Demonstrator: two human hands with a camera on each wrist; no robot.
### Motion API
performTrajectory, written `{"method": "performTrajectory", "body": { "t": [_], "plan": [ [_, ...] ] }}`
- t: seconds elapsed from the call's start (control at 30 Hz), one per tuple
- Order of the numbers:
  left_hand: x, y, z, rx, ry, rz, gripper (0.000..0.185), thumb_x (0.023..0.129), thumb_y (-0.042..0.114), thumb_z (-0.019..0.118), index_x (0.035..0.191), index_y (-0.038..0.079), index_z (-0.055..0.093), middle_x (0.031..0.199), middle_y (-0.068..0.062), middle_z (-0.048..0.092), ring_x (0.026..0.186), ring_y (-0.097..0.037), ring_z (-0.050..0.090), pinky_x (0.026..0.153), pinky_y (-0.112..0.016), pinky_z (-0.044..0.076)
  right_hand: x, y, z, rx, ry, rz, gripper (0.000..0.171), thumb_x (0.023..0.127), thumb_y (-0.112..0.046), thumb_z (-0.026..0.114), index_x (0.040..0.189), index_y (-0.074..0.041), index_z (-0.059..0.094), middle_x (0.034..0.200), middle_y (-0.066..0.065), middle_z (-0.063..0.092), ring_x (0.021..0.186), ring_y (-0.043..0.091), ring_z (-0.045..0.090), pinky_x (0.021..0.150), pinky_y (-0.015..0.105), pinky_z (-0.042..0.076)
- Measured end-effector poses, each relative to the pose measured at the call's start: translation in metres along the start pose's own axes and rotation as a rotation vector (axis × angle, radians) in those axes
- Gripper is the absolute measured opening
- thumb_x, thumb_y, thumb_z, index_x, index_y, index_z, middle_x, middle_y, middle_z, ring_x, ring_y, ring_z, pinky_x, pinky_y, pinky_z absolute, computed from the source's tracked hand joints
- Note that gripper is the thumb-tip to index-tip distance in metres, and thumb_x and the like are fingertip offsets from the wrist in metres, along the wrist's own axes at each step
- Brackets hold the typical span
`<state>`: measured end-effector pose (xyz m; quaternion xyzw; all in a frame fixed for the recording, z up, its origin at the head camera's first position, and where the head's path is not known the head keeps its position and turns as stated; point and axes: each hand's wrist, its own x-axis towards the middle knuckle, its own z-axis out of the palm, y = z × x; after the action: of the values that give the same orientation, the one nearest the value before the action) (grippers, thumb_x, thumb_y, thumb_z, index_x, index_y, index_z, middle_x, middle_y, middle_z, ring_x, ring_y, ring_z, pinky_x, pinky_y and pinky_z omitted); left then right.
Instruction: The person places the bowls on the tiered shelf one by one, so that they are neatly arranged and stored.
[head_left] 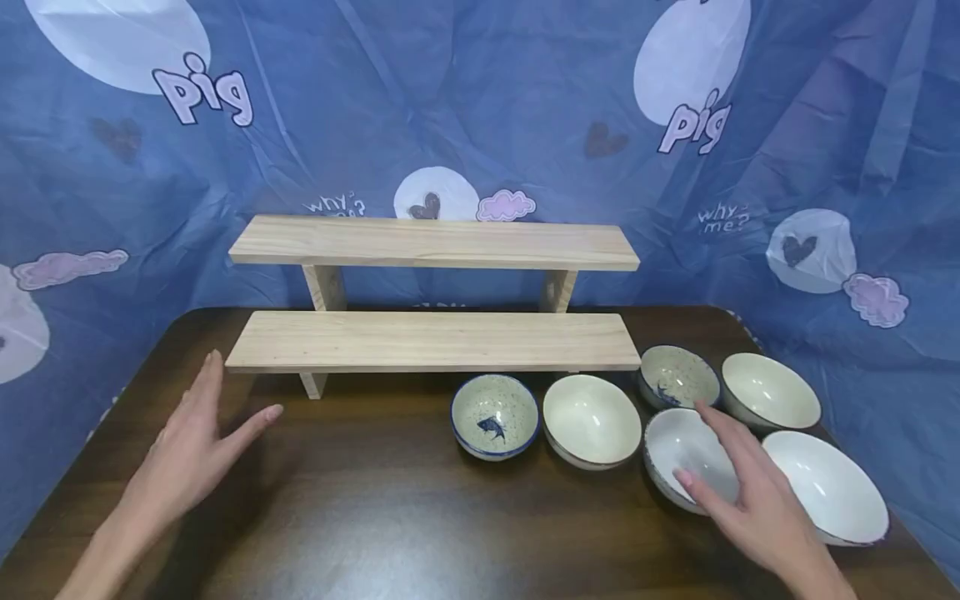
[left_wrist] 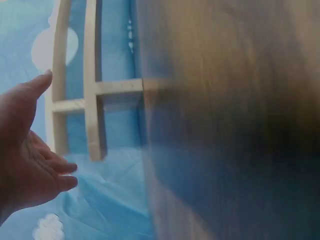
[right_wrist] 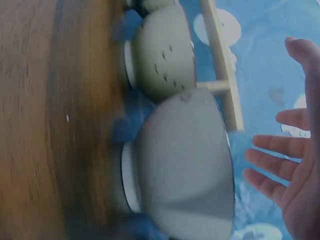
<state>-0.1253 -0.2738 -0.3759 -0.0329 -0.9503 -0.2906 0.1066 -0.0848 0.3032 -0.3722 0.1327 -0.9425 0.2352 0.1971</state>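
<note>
My left hand [head_left: 183, 454] hovers over the left of the table, fingers straight and thumb spread, near the left end of a two-tier wooden shelf [head_left: 431, 342]. In the left wrist view that hand [left_wrist: 35, 150] holds nothing. On the right, my right hand [head_left: 757, 492] hangs with fingers spread above a grey-white bowl [head_left: 663, 446] and overlaps its right side. A white bowl [head_left: 832, 492] stands to the right of it. In the right wrist view the hand [right_wrist: 292, 165] is apart from the bowls, beyond the rim of a large pale bowl [right_wrist: 185, 165].
Left of the hand are a speckled blue-rimmed bowl [head_left: 468, 412] with a fish drawing and a cream bowl [head_left: 592, 417]. Farther back sit another speckled bowl [head_left: 678, 375] and a cream bowl [head_left: 772, 392]. A blue printed cloth [head_left: 480, 108] hangs behind the dark wooden table [head_left: 360, 500].
</note>
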Motion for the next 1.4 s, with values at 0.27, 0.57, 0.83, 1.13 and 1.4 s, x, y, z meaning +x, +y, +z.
{"method": "performTrajectory", "body": {
  "t": [0.27,0.57,0.83,1.13,1.4],
  "plan": [
    [0.022,-0.024,-0.005,-0.28,0.004,-0.172,0.092,0.093,0.046,0.057,0.152,0.003,0.001,0.15,-0.034,0.014,0.134,-0.051,0.018,0.098,-0.065,0.022,-0.019,0.028,-0.025,-0.009,0.139,0.074,0.076,0.08,-0.012,0.077,0.146,-0.014,0.039,0.128,0.019,0.053,0.116,-0.006,0.039,0.089,0.001,0.02],
    [0.029,-0.039,0.0,-0.334,0.058,-0.148,0.08,0.092,0.039,0.062,0.151,0.004,0.021,0.145,-0.028,0.034,0.124,-0.048,0.04,0.084,-0.009,0.039,-0.043,0.054,-0.039,-0.112,0.2,0.276,0.07,0.085,-0.018,0.072,0.146,-0.011,0.038,0.12,0.025,0.054,0.114,0.018,0.046,0.08,-0.001,0.018],
    [0.038,-0.049,0.007,-0.31,0.062,-0.159,0.079,0.091,0.041,0.063,0.148,0.001,0.027,0.137,-0.032,0.041,0.119,-0.048,0.045,0.07,-0.002,0.037,-0.056,0.065,-0.042,-0.134,0.269,0.494,0.064,0.091,-0.018,0.065,0.147,-0.007,0.036,0.126,0.029,0.051,0.109,0.044,0.048,0.093,0.018,0.031],
    [0.045,-0.056,0.014,-0.302,0.097,-0.145,0.072,0.091,0.039,0.064,0.145,0.0,0.036,0.133,-0.029,0.047,0.117,-0.039,0.05,0.071,-0.004,0.04,-0.068,0.079,-0.04,-0.198,0.329,0.58,0.058,0.091,-0.017,0.063,0.142,0.001,0.04,0.12,0.032,0.049,0.104,0.048,0.046,0.092,0.051,0.035],
    [0.047,-0.058,0.016,-0.303,0.112,-0.151,0.07,0.09,0.039,0.065,0.143,0.002,0.039,0.132,-0.028,0.049,0.116,-0.036,0.051,0.07,-0.004,0.041,-0.077,0.089,-0.038,-0.225,0.328,0.692,0.06,0.094,-0.023,0.058,0.143,0.002,0.036,0.124,0.032,0.044,0.108,0.051,0.044,0.089,0.06,0.036]
  ]
}}
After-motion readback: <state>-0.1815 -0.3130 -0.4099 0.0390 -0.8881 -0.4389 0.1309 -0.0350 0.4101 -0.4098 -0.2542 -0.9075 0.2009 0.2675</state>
